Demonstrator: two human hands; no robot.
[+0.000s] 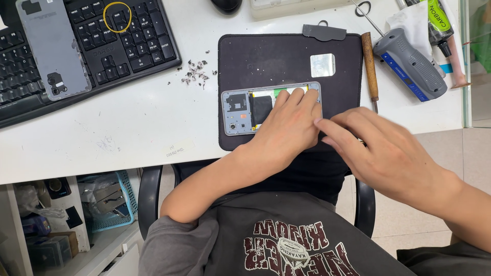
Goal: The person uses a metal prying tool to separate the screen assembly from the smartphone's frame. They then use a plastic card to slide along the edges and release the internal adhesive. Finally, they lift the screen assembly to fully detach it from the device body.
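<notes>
two hands [289, 125] [381, 153] on one opened phone [240, 110], one black mat [286, 59]

A white worktable [128, 128] spans the far side under bright, even light. Below it on the left sit open shelves [46, 225] holding a blue basket [120, 204]. A black chair [151, 197] stands on the pale tiled floor [404, 220] at near right.

Opened phone [243, 110]: right half hidden under left hand [286, 128]. Keyboard [102, 46]: cut off by top and left edges. Black object [226, 5], top edge: only its lower rim shows, kind unclear. Dark crumbs [196, 72] on table [128, 128]: too small to identify.
</notes>
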